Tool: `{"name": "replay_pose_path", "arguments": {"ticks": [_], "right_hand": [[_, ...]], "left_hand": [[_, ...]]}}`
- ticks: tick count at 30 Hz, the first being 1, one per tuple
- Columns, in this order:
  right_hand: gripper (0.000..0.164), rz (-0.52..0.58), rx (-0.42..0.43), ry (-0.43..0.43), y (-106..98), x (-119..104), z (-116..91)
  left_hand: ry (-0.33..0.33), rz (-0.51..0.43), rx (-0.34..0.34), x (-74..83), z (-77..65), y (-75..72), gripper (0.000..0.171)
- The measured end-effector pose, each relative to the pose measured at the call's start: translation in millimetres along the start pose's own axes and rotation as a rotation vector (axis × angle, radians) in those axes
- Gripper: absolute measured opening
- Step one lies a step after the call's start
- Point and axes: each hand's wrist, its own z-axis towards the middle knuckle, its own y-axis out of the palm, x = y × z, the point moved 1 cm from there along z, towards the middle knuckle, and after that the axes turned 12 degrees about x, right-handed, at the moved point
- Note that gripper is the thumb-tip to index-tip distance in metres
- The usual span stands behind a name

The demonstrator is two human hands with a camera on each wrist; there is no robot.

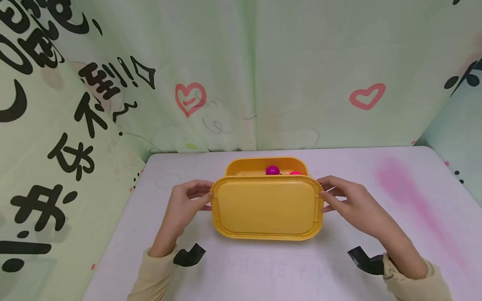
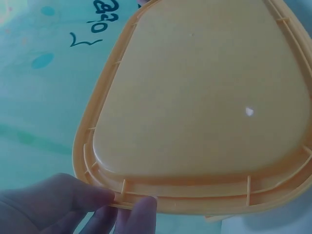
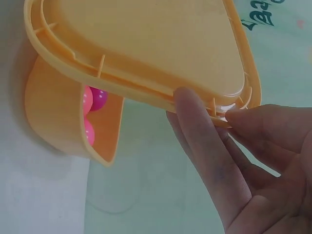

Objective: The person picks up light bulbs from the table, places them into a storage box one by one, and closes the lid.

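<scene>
A yellow plastic lid (image 1: 267, 207) is held up by both hands, its ribbed underside facing me in the head view. My left hand (image 1: 190, 200) pinches its left edge, thumb on the near face. At the opposite edge my right hand (image 1: 348, 200) grips the rim between thumb and fingers. Behind the lid stands a yellow box (image 1: 244, 166), partly hidden. Inside it I see a purple ball (image 1: 273, 170) and a pink ball (image 1: 295, 172). In the right wrist view the lid is apart from the box (image 3: 53, 107), tilted over its opening, with pink balls (image 3: 88, 131) showing.
The box stands on a pale lilac table (image 1: 263, 271) with a pink stain (image 1: 410, 188) at the right. A light green curtain (image 1: 301, 83) with red hearts hangs behind it. Black lettering covers the left curtain. Black straps (image 1: 189, 255) hang at both sleeves.
</scene>
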Motion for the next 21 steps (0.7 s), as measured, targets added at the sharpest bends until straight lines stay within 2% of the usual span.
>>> {"name": "replay_pose_path", "arguments": {"ticks": [10, 16, 21], "right_hand": [[0.029, -0.009, 0.07, -0.016, -6.4, -9.4, 3.7], [0.033, -0.075, 0.124, -0.017, -9.7, -17.1, 6.0], [0.034, -0.092, 0.179, -0.044, -11.4, -21.5, 7.9]], "left_hand": [[0.027, -0.067, 0.012, 11.1, 4.1, -4.9, 0.024], [0.071, -0.087, 0.015, 19.1, 4.1, -9.8, 0.024], [0.115, -0.154, 0.02, 25.7, 4.4, -13.2, 0.026]]}}
